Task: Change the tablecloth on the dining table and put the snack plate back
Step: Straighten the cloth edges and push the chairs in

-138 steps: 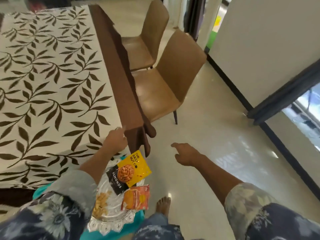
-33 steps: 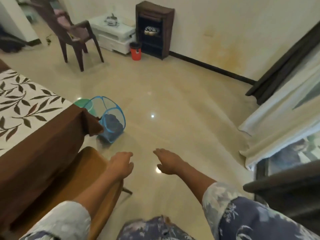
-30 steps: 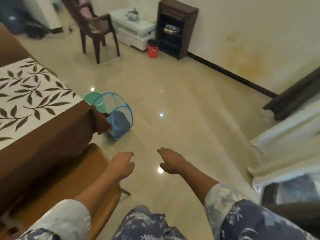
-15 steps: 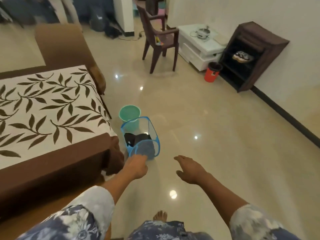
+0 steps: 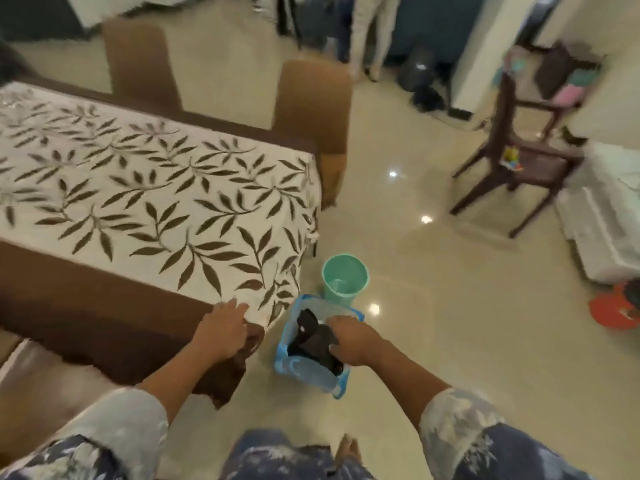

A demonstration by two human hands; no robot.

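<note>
Where the bottom edge cuts me off, only my patterned sleeves (image 5: 114,420) and the toes of one bare foot (image 5: 348,448) show.

Left hand (image 5: 221,332): fingers fairly straight, slightly spread, lying on the near corner of the tablecloth (image 5: 156,202). Thumb hidden under the palm. Brown border bunched just right of it.

Right hand (image 5: 351,342): down in the blue mesh basket (image 5: 304,374), fingers curled over the dark cloth (image 5: 311,336) inside. Fingertips hidden, so I cannot tell whether they grip the cloth, the rim or nothing.

The basket stands on the floor just right of my left fingers, beside the hanging corner. A green bucket (image 5: 327,271) sits just beyond my right fingers. Whether it touches the basket, the blur leaves unsettled.

Tablecloth: leaf print with a brown border, spread flat over the table, which it covers wholly. It lies left of and beyond my left fingers. Its long axis runs leftward from those fingers and out past the frame edge. Its short end faces the basket and bucket. The far-left part is blurred.

Beyond it stand two tan chairs (image 5: 313,98), only their backs plain. Far right of my right fingers are a dark wooden chair (image 5: 519,164), a white cabinet (image 5: 602,233) and a red bin (image 5: 611,311), the last two cut off. Farthest off, standing legs (image 5: 367,32), smeared.
</note>
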